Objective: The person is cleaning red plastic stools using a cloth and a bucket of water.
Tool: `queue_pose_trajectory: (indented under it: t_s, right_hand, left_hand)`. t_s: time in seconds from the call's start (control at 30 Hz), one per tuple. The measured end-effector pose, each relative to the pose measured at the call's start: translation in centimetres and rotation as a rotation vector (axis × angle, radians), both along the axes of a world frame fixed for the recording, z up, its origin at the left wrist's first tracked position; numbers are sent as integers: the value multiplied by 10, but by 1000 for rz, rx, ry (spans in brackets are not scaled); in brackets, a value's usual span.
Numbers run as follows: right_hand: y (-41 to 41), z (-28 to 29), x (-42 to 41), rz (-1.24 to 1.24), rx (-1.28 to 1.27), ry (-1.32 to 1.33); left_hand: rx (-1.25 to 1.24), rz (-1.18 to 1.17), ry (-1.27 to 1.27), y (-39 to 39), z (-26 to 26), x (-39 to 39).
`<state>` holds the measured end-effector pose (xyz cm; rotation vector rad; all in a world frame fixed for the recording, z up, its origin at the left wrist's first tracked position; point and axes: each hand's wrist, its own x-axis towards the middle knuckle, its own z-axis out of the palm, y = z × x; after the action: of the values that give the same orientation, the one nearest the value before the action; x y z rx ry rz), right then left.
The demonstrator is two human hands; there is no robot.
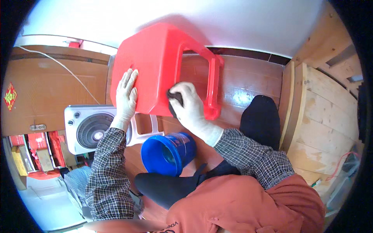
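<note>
A red plastic stool (148,64) stands by the white wall, its flat seat facing the left and its legs to the right. On the seat lies my left hand (127,96), in a white glove, flat with its fingers stretched out. My right hand (188,106), gloved too, grips a dark cloth (174,108) and presses it against the stool's side near the seat's edge. Below the stool, a blue plastic bucket (161,154) rests between my feet, its mouth towards the lower left; its contents are hard to make out.
A white fan (71,128) is left of the bucket, beside a small white stool (145,139). A brown door (52,87) and shelves of red boxes (38,141) are at the left. Wooden boards (323,116) rise at the right, beside my foot (260,119).
</note>
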<state>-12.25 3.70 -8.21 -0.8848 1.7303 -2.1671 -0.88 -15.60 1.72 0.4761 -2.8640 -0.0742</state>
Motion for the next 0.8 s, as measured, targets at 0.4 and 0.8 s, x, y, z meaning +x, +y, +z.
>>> queue_pose_trajectory:
  t_s: [0.4,0.8]
  right_hand:
    - [-86,-124,-187,-124,538,-4]
    - [-93,-5,-159,-95,-96,285]
  left_hand:
    - [4,-4,-44,-2,-3,-10]
    - [47,48,-18,1,3,-4]
